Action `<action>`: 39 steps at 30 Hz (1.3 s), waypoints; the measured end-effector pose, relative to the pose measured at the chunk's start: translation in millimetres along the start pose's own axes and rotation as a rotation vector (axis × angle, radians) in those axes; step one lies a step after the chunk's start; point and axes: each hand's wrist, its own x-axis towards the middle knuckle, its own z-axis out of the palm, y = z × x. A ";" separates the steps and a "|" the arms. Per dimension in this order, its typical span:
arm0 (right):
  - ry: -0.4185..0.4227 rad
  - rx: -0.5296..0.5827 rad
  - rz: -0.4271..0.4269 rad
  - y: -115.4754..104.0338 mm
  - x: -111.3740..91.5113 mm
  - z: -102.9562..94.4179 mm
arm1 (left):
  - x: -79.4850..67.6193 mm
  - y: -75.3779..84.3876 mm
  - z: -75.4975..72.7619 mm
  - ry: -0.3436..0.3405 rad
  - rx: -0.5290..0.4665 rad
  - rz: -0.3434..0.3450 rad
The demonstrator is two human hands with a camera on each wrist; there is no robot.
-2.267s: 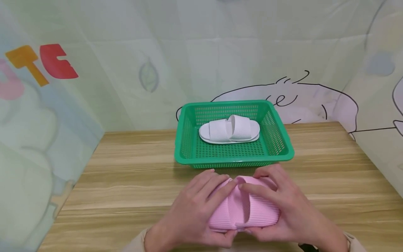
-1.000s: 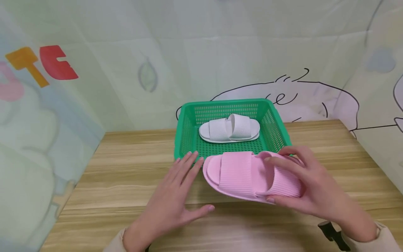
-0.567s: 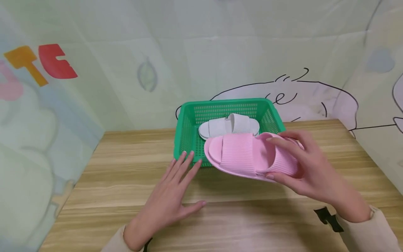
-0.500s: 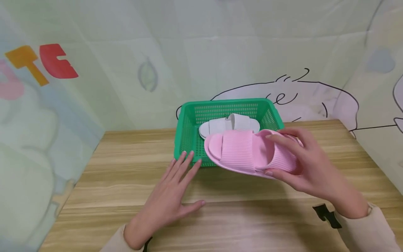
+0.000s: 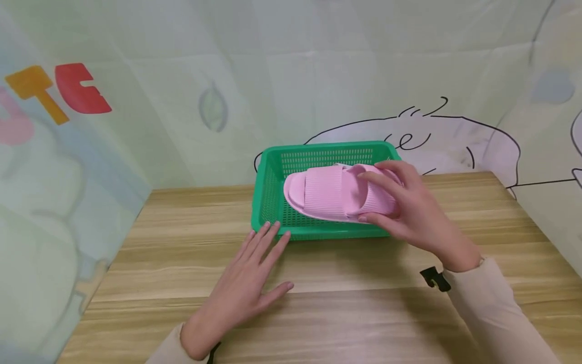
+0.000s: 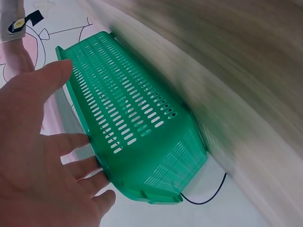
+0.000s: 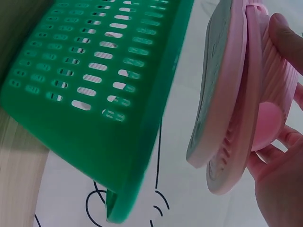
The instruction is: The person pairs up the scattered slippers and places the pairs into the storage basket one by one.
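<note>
My right hand (image 5: 409,212) grips a pair of pink slippers (image 5: 325,192) by the heel-side strap, thumb in front and fingers over the top. In the right wrist view the two pink soles lie one against the other, above the rim of the green plastic basket (image 7: 71,118). White slippers lie inside the basket; the pink pair hides all but a sliver in the head view. My left hand (image 5: 238,283) is spread with straight fingers, its fingertips at the front left rim of the basket (image 5: 318,233). The left wrist view shows those fingertips against the basket's rim (image 6: 102,165).
The basket stands on a wood-grain table (image 5: 195,222), close to a printed cloth backdrop (image 5: 254,96) behind it. Cloth also hangs along the left and right sides. A black strap piece (image 5: 435,279) sticks out at the right sleeve.
The left hand let go of the pink slippers and moved to the basket's front left. My right hand carried them forward from the table's front to over the basket, covering the white pair.
</note>
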 end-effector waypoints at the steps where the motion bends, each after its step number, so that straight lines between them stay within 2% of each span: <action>1: -0.001 0.005 0.005 1.6 2.6 3.0 | -0.2 -0.3 -0.4 0.003 0.003 0.003; 14: -0.072 0.122 0.164 11.7 14.4 34.1 | 2.5 -1.1 -5.1 -0.015 -0.001 0.015; 22: -0.189 0.156 0.250 22.4 16.8 50.9 | 1.8 -2.3 -4.0 -0.012 0.016 0.024; 31: -0.334 0.222 0.333 32.3 17.9 54.8 | 2.2 -1.8 -2.2 -0.011 0.013 0.026; 39: -0.383 0.228 0.387 34.1 19.4 54.7 | 2.4 -1.8 -1.3 0.007 0.027 0.035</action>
